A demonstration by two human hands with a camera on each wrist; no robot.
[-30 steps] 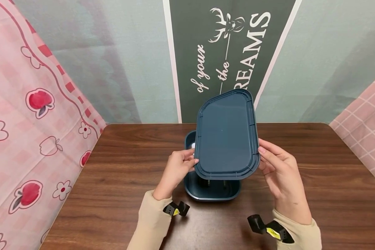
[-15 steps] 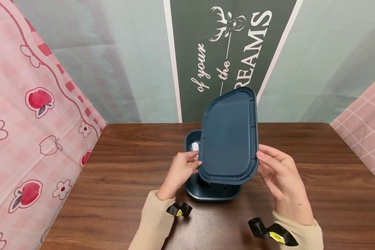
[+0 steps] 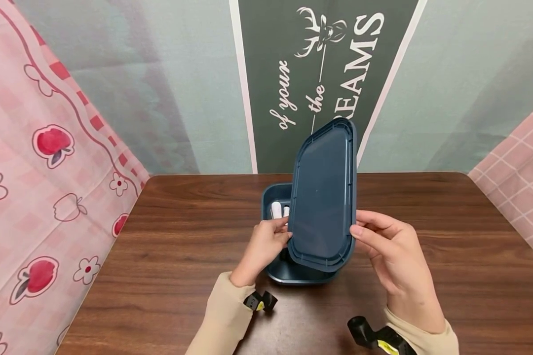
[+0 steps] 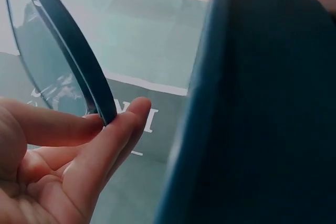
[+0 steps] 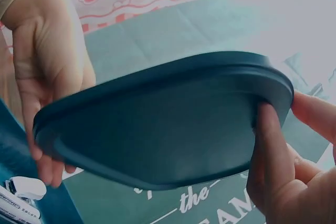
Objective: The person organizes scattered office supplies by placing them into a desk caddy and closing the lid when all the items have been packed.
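Note:
A dark blue lid point(image 3: 323, 192) is held up on a slant above a matching dark blue box point(image 3: 293, 277), its ridged underside facing the head camera. My left hand point(image 3: 266, 246) pinches the lid's left edge between thumb and fingers, which the left wrist view shows closely. On the opposite edge, my right hand point(image 3: 393, 256) grips the lid with thumb and fingers. White capped objects point(image 3: 276, 210) lie in the back left of the box; the right wrist view shows a white marker-like barrel point(image 5: 18, 207) with print on it. The lid hides much of the box's inside.
The box stands on a brown wood-grain table point(image 3: 195, 236). A grey-green cloth with white lettering point(image 3: 360, 69) hangs behind it. A pink fruit-print cloth point(image 3: 49, 197) hangs at the left and a pink checked one point(image 3: 519, 182) at the right.
The lid has turned, so it looks narrower, with its lower edge dropping slightly. My left hand has shifted right, and my right hand slightly left and down. More of the white objects shows.

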